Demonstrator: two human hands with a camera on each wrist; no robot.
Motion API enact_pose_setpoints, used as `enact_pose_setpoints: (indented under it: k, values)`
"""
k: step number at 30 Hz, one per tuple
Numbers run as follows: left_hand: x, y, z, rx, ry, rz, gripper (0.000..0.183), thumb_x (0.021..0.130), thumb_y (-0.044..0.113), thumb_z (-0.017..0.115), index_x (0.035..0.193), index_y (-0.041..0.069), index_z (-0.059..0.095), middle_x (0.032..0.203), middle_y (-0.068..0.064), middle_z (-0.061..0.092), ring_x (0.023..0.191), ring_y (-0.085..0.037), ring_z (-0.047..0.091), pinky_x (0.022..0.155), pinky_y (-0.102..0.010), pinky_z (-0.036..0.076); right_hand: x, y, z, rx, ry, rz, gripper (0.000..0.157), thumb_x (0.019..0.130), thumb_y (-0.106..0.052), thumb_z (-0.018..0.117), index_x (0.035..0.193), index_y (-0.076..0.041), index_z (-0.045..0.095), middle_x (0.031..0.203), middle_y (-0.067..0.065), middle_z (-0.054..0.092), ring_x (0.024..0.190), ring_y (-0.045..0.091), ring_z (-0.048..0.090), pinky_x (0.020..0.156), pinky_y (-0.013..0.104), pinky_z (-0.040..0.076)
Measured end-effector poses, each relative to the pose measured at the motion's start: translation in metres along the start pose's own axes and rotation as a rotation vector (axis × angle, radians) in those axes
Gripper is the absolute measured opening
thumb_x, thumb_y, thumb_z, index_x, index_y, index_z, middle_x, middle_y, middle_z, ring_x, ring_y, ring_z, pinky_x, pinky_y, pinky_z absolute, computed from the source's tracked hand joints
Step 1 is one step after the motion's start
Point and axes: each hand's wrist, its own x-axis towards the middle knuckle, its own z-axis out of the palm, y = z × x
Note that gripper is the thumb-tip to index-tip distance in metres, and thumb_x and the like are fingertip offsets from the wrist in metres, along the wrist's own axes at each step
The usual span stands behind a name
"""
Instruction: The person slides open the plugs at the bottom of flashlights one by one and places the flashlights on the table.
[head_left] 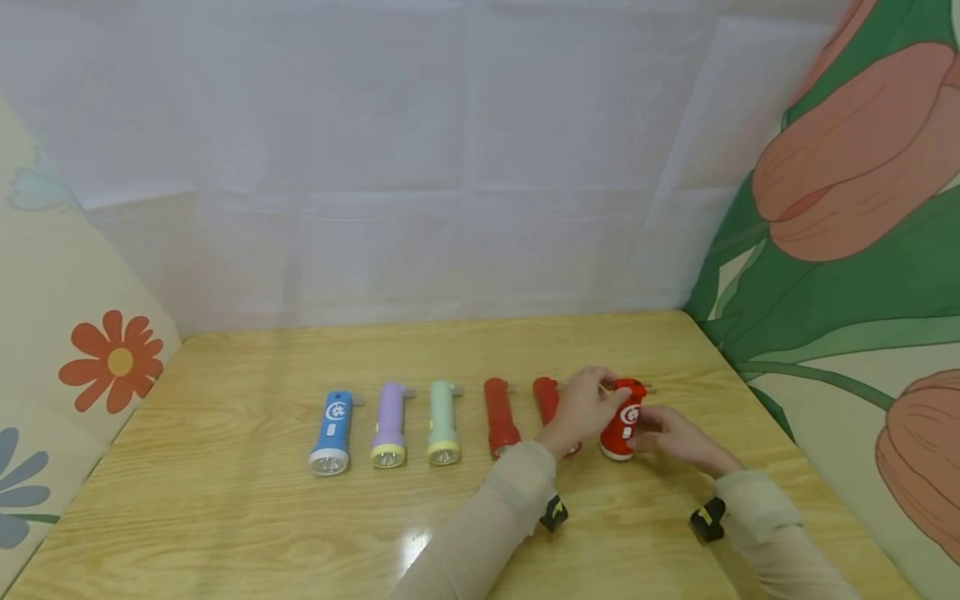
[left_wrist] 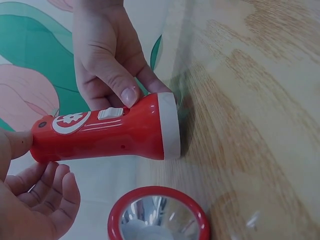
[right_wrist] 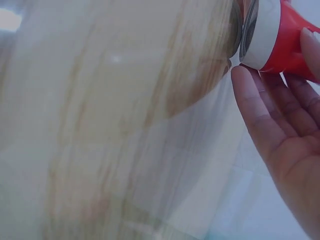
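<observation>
A red flashlight with a white head ring (head_left: 617,435) is at the right end of a row, between both hands. My left hand (head_left: 581,410) pinches its tail end from above with thumb and fingers. On the other side my right hand (head_left: 675,437) holds it near the head, the thumb beside the white switch in the left wrist view. The flashlight's head (right_wrist: 267,37) faces down close over the tabletop. Just left of it lies another red flashlight (head_left: 546,396), partly hidden by my left hand and wrist; its shiny reflector (left_wrist: 155,217) shows in the left wrist view.
Further left on the wooden table (head_left: 247,517) lie a red flashlight (head_left: 499,417), a mint green one (head_left: 442,417), a purple one (head_left: 390,414) and a blue one (head_left: 334,427), heads toward me. A white cloth (head_left: 412,167) hangs behind, with flower-patterned panels (head_left: 847,292) at the sides.
</observation>
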Motion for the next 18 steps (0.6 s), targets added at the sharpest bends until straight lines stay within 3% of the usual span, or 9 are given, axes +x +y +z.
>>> enact_pose_setpoints:
  k: [8,18]
  values:
    - [0.0018,-0.0033,0.0016,-0.043,0.015,0.011,0.022,0.088,0.021,0.063,0.101,0.004,0.063,0.085,0.0,0.058,0.067,-0.004,0.05,0.055,-0.013,0.042,-0.0027,-0.0008,-0.0011,0.029,-0.022,-0.017,0.043,0.087,-0.005,0.058,0.123,0.015,0.044,0.115,0.025,0.056,0.099,0.005,0.055,0.083,0.022,0.045]
    - [0.0019,-0.0055,0.0029,-0.111,0.005,-0.031,0.02,0.088,0.022,0.062,0.1,0.006,0.064,0.088,0.002,0.06,0.075,-0.005,0.053,0.06,-0.015,0.045,-0.0056,-0.0004,-0.0026,0.051,-0.067,-0.024,0.042,0.089,-0.006,0.056,0.123,0.014,0.044,0.115,0.025,0.056,0.099,0.005,0.055,0.083,0.021,0.045]
